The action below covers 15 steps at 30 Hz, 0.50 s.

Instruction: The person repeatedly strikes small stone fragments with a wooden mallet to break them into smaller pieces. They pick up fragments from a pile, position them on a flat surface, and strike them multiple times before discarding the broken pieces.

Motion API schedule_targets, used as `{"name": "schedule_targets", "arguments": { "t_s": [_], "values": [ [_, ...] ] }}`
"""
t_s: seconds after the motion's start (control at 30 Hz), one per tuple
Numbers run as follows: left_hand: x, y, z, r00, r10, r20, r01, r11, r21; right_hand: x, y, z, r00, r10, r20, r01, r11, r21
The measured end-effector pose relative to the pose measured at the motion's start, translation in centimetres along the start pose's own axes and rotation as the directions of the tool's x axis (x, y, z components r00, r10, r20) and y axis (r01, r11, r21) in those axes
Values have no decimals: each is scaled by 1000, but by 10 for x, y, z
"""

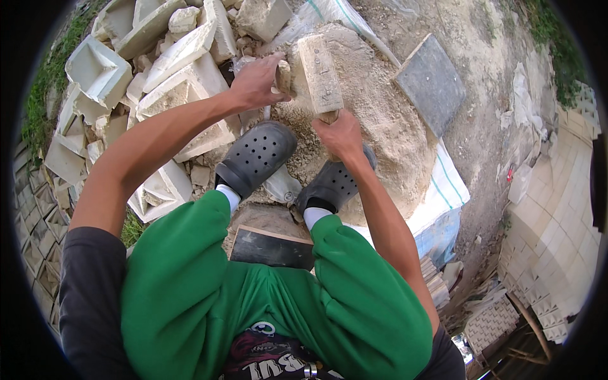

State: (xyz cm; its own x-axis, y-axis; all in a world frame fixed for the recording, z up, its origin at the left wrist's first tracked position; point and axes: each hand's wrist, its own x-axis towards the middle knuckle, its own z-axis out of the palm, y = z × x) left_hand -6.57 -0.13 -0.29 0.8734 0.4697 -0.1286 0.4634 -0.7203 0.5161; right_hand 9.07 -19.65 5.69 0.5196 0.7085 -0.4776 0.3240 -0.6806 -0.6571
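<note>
Gripping the wooden mallet (321,73) by its short handle (329,116) in the right hand (342,135), with fingers clenched close beneath the dusty rectangular head. Grasping a rough tan chunk (284,77) in the left hand (255,83), between thumb on the near side and fingers on the far side.

Position of chunk: just left of the mallet head, apart from it, over the left part of the pale crushed mound (396,136) and beyond the left grey clog (265,149). Cannot tell from this view whether resting on the mound or held above it.

Judging by both grips, treat as a striking step. For good results:

1. Seat the chunk on firm, compacted material before any blow; avoid loose powder, likely to absorb force.
2. Steady the chunk from the side, with left fingertips well below the struck surface, or release before impact.
3. Align the broad mallet face flat to the chunk; avoid edge contact, liable to glance off.
4. Use short, controlled strokes from the right wrist and forearm.
5. Direct blows away from the right grey clog (339,183) as well as the left, both close to the mound.
6. Confine fragments to the mound, inside the edge of the white woven sack (451,180), and clear of the heap of broken blocks (183,101) on the left.
</note>
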Motion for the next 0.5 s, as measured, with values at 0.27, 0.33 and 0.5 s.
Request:
{"name": "schedule_targets", "arguments": {
  "t_s": [0.27,0.33,0.5],
  "values": [
    [2,8,-1,960,-276,46,280,945,-170,-16,-26,-18,991,-68,-113,77,994,81],
    [3,7,1,953,-297,54,302,934,-190,-8,-9,-9,989,-61,-132,68,996,55],
    [1,8,-2,942,-334,18,327,910,-255,13,-19,-21,983,185,18,-186,974,127]
  ]
}}
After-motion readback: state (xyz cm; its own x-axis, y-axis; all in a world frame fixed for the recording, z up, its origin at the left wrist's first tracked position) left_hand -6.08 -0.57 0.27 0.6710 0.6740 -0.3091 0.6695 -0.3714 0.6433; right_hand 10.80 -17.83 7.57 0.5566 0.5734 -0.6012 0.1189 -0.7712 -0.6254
